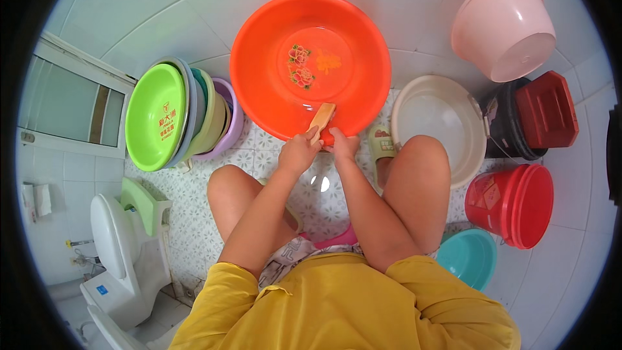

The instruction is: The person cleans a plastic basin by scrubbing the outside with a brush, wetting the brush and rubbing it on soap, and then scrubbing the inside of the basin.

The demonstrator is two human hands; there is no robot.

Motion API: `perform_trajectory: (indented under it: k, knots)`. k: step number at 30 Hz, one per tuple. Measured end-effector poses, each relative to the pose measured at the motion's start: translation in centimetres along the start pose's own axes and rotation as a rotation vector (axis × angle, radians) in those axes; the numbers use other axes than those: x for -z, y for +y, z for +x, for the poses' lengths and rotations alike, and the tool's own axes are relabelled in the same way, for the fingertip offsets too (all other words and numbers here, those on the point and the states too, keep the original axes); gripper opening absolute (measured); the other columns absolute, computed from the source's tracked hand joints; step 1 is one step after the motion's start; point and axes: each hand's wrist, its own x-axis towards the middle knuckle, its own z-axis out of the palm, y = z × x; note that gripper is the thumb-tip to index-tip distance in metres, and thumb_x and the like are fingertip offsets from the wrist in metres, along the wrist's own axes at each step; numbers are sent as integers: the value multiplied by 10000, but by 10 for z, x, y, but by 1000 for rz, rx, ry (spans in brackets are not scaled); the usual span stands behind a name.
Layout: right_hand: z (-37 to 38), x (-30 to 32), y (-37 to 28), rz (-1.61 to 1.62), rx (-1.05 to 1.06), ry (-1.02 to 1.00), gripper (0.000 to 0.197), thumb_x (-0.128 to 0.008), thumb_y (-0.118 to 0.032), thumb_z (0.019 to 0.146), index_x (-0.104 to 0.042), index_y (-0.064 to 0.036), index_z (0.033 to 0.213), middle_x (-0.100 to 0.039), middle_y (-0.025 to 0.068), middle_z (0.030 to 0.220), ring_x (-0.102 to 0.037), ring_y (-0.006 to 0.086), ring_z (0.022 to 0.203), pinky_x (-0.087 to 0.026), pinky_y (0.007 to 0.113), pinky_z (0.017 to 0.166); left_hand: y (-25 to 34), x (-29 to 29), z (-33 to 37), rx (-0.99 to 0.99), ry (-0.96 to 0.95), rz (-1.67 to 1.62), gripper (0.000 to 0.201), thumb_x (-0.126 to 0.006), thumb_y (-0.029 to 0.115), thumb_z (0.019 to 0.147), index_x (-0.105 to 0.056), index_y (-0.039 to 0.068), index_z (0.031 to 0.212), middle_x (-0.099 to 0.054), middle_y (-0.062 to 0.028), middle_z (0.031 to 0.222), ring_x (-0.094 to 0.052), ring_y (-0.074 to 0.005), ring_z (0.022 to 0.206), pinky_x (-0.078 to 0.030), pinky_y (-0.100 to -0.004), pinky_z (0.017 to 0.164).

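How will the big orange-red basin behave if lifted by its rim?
The orange-red basin is probably light for its size, since it looks like moulded plastic. Its glossy surface may be slippery. Being wide and round, it could tilt if lifted only at the near side, where the right hand is.

Yellow short-sleeved top [337, 304], pale lower garment [282, 260] with dark lines, pale-green slipper [383, 148]

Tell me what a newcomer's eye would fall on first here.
The big orange basin at top centre, with flowers printed inside, would likely come first. At its near edge, the left hand holds a tan brush. A lime-green basin at left and a pale pink bucket at upper right stand out too.
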Motion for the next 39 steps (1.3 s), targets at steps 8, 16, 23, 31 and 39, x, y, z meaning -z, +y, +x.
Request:
perform_trajectory:
  k: [8, 16, 23, 31, 39]
  knots:
    - [-4, 2, -13, -2, -173, -94, 413, -676, -115, 722, -525, -35, 1098, -615, 110, 990, -639, 251, 761, -559, 370, 540, -43, 43, 10, 107, 188, 313, 459, -552, 372, 836, -499, 248, 1275, -653, -160, 942, -631, -335, 864, -495, -446, 760]
    - [-11, -3, -16, -28, -237, -242, 489, -661, -145, 772, -428, -64, 1194, -571, 143, 1085, -626, 311, 854, -564, 436, 688, -31, 5, 5, -4, 71, 84, 435, -549, 342, 839, -520, 236, 1260, -646, -181, 895, -618, -360, 860, -486, -446, 764]
    - [5, 8, -4, 237, -326, -287, 465, -586, -49, 797, -413, -98, 1227, -537, 109, 1131, -588, 301, 946, -569, 449, 677, -28, 18, 6, 85, 127, 188, 442, -566, 355, 832, -512, 273, 1263, -647, -174, 929, -620, -345, 886, -487, -442, 786]
    - [-6, 2, -10, 196, -198, -270, 432, -592, -20, 775, -446, -93, 1175, -550, 94, 1088, -594, 288, 924, -577, 422, 663, -57, 15, 10, -4, 194, 159, 481, -575, 361, 822, -492, 255, 1283, -652, -175, 891, -640, -323, 832, -498, -420, 748]
    - [-8, 1, -6, 162, -169, -235, 443, -592, -22, 766, -437, -72, 1178, -542, 93, 1100, -590, 285, 931, -577, 424, 637, -54, -5, 5, 8, 16, -233, 497, -660, 216, 802, -516, 248, 1276, -526, -43, 586, -504, -111, 462, -464, -299, 500]
